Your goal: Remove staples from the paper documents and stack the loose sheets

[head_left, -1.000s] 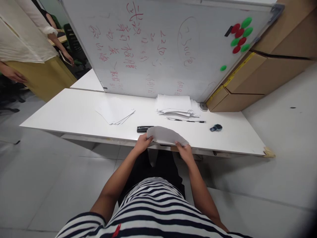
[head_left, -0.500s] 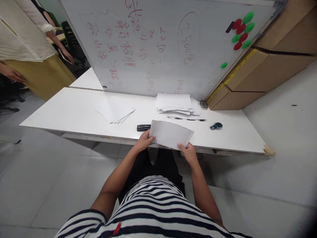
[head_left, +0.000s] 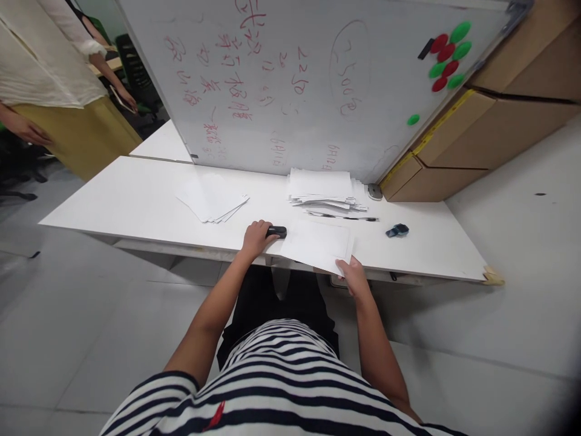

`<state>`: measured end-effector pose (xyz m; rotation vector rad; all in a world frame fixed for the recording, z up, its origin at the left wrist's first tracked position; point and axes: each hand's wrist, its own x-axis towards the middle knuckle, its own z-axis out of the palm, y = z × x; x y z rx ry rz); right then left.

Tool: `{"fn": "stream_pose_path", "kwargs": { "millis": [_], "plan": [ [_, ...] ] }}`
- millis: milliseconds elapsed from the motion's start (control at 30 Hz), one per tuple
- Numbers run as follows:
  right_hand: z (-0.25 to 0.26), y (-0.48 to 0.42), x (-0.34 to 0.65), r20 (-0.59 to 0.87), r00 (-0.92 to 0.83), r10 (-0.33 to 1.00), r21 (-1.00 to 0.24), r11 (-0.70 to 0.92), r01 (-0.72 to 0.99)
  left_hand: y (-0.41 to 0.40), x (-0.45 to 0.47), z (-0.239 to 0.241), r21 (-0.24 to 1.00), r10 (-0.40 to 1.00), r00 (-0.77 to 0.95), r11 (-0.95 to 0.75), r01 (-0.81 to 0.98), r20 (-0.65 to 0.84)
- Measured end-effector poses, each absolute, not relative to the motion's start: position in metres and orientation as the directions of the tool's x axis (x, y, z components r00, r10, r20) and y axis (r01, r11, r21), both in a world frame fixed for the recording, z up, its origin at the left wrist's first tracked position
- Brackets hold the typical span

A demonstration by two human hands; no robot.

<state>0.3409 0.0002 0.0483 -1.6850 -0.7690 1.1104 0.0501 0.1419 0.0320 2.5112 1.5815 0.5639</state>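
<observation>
My left hand [head_left: 256, 238] is wrapped round the back part of a black stapler [head_left: 278, 232] at the front of the white table. The stapler's rounded front end points right, close to the left edge of a white sheet of paper [head_left: 318, 245]. My right hand [head_left: 354, 275] pinches the sheet's lower right corner between thumb and fingers. The sheet lies nearly flat, its lower edge over the table's front edge. Behind it is a thick pile of papers [head_left: 320, 184]. A few fanned sheets [head_left: 211, 200] rest to the left.
A pen [head_left: 342, 216] lies in front of the pile, and a dark blue object [head_left: 397, 230] to its right. The whiteboard [head_left: 272, 79] stands along the back, beside stacked cardboard boxes [head_left: 454, 133]. Another person [head_left: 49, 72] stands at the far left.
My left hand has let go of the paper and moved left onto the stapler. The sheet has been lowered and flattened, with my right hand still holding its corner.
</observation>
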Motion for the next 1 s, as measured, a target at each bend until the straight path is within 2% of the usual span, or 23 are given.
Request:
{"fn": "stream_pose_path", "kwargs": {
  "millis": [233,600,700,800,900,1000],
  "plan": [
    [0.046,0.000,0.338,-0.354,0.354,0.865,-0.922,-0.387,0.023,0.140,0.044,0.036,0.365,0.850,0.462,-0.526,0.768,0.251],
    [0.041,0.001,0.334,-0.379,0.306,0.873,-0.914,-0.405,0.023,0.138,0.044,0.041,0.480,0.858,0.468,-0.509,0.715,0.213],
    [0.042,0.010,0.328,-0.377,0.258,0.889,-0.913,-0.404,0.060,0.135,0.043,0.048,0.540,0.868,0.466,-0.479,0.693,0.172],
    [0.040,0.016,0.324,-0.376,0.240,0.895,-0.911,-0.404,0.077,0.133,0.038,0.069,0.665,0.872,0.481,-0.415,0.621,0.096],
    [0.035,0.016,0.324,-0.384,0.246,0.890,-0.910,-0.410,0.065,0.138,0.040,0.098,0.782,0.918,0.357,-0.346,0.517,0.171],
    [0.031,0.013,0.324,-0.388,0.231,0.892,-0.912,-0.409,0.048,0.152,0.059,0.111,0.761,0.930,0.246,-0.366,0.535,0.274]
  ]
}}
